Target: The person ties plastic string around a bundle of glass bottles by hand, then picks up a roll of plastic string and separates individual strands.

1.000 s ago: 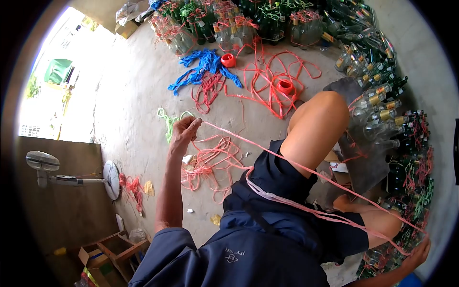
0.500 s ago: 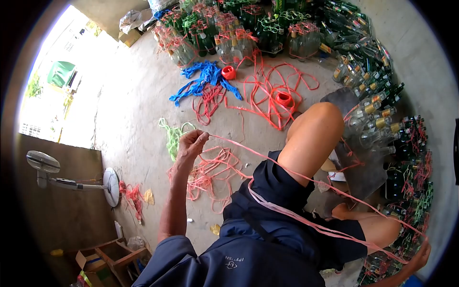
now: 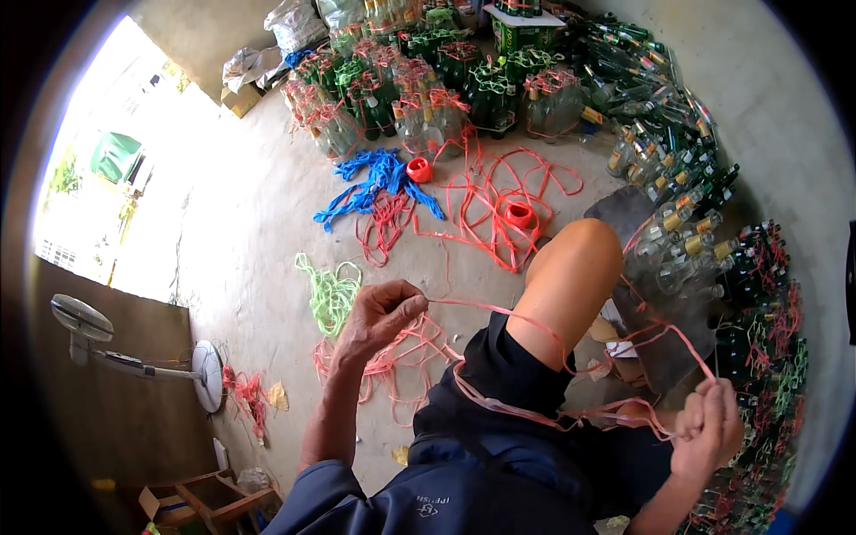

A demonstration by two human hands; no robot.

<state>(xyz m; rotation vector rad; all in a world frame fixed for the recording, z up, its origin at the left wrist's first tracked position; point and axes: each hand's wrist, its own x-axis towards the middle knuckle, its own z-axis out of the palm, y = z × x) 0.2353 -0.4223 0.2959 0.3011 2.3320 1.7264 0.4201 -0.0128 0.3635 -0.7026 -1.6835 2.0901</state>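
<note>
Pinched in my left hand is one end of a pink plastic string, which runs slackly over my raised knee toward the right. My right hand is closed on the same string at the lower right, and more strands sag from it across my lap. Below my left hand, a loose heap of pink string lies on the floor. A light green string bundle rests just left of that hand.
Bottles tied in bundles stand at the back, and loose bottles pile along the right wall. Blue strips and tangled red string lie on the floor ahead. A fan and a wooden frame are at left.
My right hand has come in from the far right toward my lap, and the taut string has gone slack. My left hand has moved slightly right and down. The view has tilted up a little.
</note>
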